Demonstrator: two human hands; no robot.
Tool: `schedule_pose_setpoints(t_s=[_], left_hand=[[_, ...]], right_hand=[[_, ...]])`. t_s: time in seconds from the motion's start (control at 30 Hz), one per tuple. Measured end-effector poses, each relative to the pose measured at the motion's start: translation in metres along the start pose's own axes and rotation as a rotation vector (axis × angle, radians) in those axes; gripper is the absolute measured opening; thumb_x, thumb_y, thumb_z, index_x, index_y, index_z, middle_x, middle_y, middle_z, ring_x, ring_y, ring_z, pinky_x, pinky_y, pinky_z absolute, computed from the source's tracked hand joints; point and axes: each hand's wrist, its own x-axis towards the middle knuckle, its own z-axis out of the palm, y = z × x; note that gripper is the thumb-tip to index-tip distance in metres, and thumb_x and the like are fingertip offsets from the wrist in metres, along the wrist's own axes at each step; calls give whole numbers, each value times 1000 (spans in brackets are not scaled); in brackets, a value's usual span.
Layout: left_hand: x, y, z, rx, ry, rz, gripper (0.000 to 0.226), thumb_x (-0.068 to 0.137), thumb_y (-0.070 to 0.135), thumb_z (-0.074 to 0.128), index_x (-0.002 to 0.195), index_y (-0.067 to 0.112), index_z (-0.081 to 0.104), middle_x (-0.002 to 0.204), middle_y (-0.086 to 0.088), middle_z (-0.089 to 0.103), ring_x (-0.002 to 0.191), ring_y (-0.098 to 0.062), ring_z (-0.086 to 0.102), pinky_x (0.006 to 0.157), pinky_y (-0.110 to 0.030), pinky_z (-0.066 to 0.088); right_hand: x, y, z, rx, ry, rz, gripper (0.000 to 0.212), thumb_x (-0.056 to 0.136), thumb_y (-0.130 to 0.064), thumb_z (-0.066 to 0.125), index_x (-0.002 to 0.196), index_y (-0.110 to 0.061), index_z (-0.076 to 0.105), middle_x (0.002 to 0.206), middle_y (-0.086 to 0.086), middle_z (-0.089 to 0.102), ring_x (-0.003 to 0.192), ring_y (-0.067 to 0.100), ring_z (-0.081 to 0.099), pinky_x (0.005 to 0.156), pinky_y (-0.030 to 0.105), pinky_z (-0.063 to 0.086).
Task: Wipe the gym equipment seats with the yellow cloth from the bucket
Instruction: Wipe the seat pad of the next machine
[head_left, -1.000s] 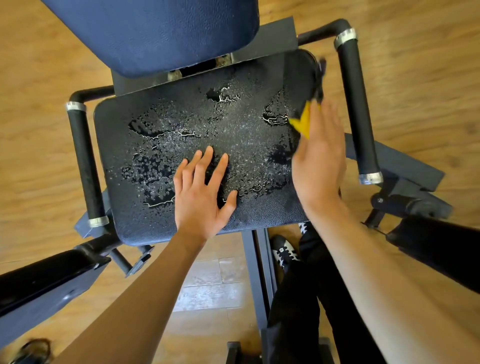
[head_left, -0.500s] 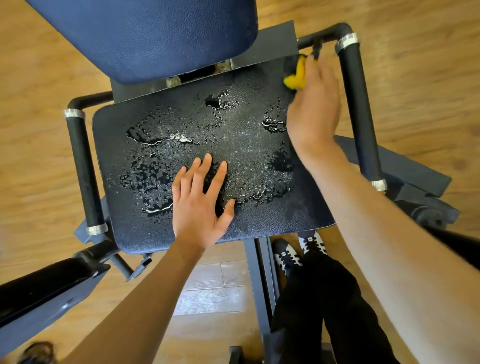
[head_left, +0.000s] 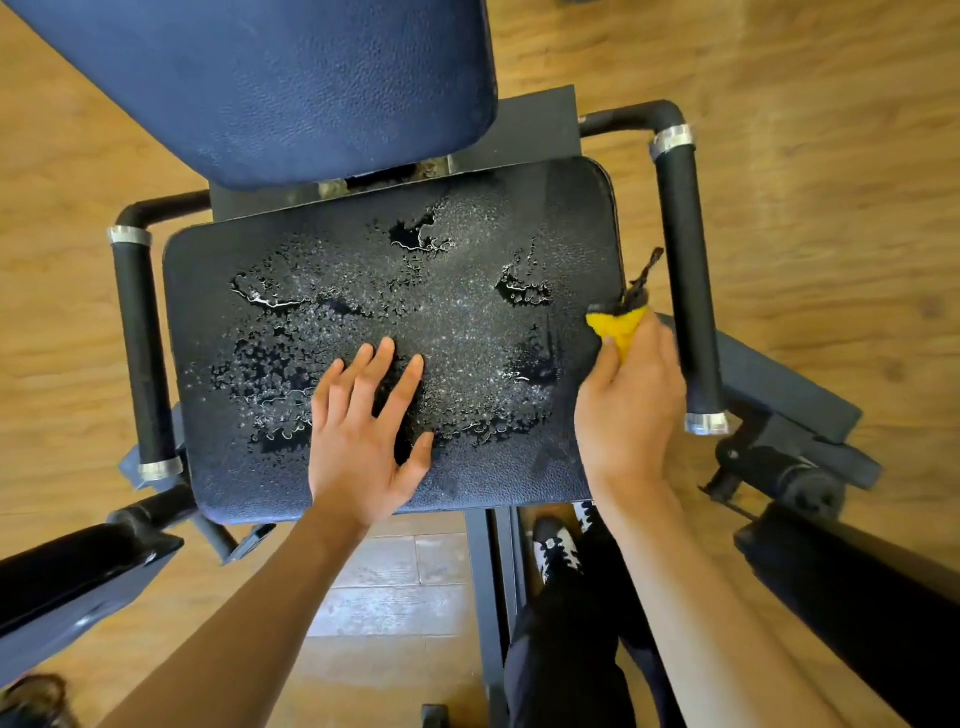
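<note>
The black padded seat (head_left: 550, 218) of a gym machine fills the middle of the head view, beaded with water droplets and small puddles. My left hand (head_left: 363, 441) lies flat on the seat's front half, fingers spread. My right hand (head_left: 628, 400) grips the yellow cloth (head_left: 618, 325) at the seat's right edge, about halfway along it. A dark strip pokes up out of the cloth toward the right handle. The bucket is out of view.
A dark blue backrest pad (head_left: 270, 83) overhangs the seat's far side. Black foam handles with chrome rings run along the left (head_left: 140, 353) and right (head_left: 685, 280). Machine frame parts (head_left: 779, 447) sit at right, my legs and shoes (head_left: 556, 551) below, wood floor around.
My right hand with the cloth went up to the seat's far right corner, then came back down the right edge to mid-seat. My left hand stayed flat in place.
</note>
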Motion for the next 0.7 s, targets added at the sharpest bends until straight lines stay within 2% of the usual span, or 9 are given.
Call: schedule_pose_setpoints(t_s=[0.13, 0.3, 0.43, 0.53, 0.63, 0.7], left_hand=[[0, 2, 0, 1, -18, -11, 64, 97, 48, 40, 151, 14, 42, 158, -18, 36, 144, -41, 34, 119, -61, 24], [0, 2, -1, 31, -57, -34, 66, 96, 48, 40, 152, 15, 41, 159, -17, 33, 145, -41, 31, 119, -60, 22], [0, 2, -1, 30, -59, -43, 66, 95, 47, 41, 152, 14, 42, 159, -17, 33, 145, -42, 31, 118, -62, 24], [0, 4, -1, 14, -54, -47, 65, 95, 46, 41, 151, 13, 43, 158, -19, 35, 145, -43, 32, 118, -64, 24], [-1, 4, -1, 5, -61, -57, 66, 95, 48, 41, 152, 14, 42, 158, -18, 35, 146, -42, 30, 120, -60, 20], [-1, 4, -2, 15, -71, -55, 67, 94, 49, 40, 152, 15, 41, 158, -18, 35, 146, -41, 30, 120, -58, 18]], right_hand=[[64, -34, 20, -2, -11, -32, 22, 100, -13, 52, 121, -8, 58, 115, 8, 63, 108, 30, 58, 86, 36, 41], [116, -55, 40, -60, -101, -32, 34, 102, -27, 49, 133, -12, 53, 129, 5, 59, 120, 27, 54, 96, 37, 40], [61, -25, 33, 61, 0, -24, 44, 101, -24, 52, 142, -8, 49, 127, 8, 61, 118, 28, 55, 97, 39, 45], [-9, 13, 8, 94, -21, -5, 44, 101, -19, 50, 141, -2, 49, 127, 13, 60, 117, 28, 54, 100, 36, 42], [-57, 42, -17, 34, -96, 34, 45, 100, -23, 44, 138, 1, 50, 121, 16, 60, 112, 34, 56, 96, 39, 43], [-60, 44, -20, -22, -122, 13, 50, 99, -23, 44, 143, 1, 46, 130, 17, 58, 120, 34, 53, 103, 40, 41]])
